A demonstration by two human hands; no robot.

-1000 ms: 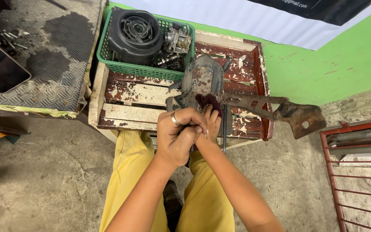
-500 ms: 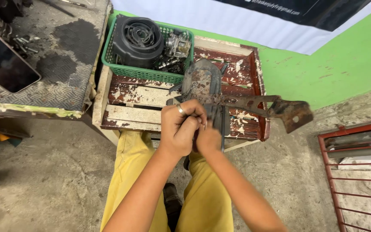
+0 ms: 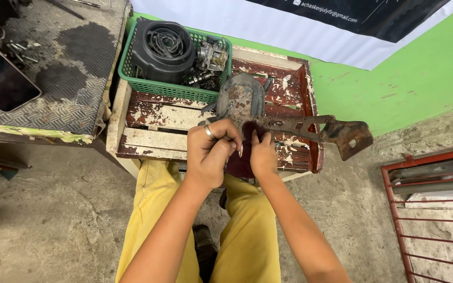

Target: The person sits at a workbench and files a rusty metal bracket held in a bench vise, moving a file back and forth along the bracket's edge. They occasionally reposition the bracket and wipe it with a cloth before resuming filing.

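My left hand (image 3: pixel 213 152), with a ring on one finger, and my right hand (image 3: pixel 262 154) meet over the near end of a rusty, greasy metal machine part (image 3: pixel 247 102). A long flat rusty bracket (image 3: pixel 315 128) sticks out from the part to the right. A dark red rag (image 3: pixel 239 163) lies under both hands, and the fingers pinch at something small that they hide. The part rests on a worn red-and-white wooden crate (image 3: pixel 155 118). My legs in yellow trousers (image 3: pixel 247 230) are below.
A green plastic basket (image 3: pixel 155 86) with a black round fan cover (image 3: pixel 163 50) and small engine parts (image 3: pixel 211 57) stands at the crate's back left. A checker-plate metal bench (image 3: pixel 53 84) is at left, a red metal grille (image 3: pixel 431 209) at right, a green wall behind.
Both hands have stayed on the near end of the part, with the fingers shifting slightly. The head camera has moved, so the scene sits a little lower and to the right.
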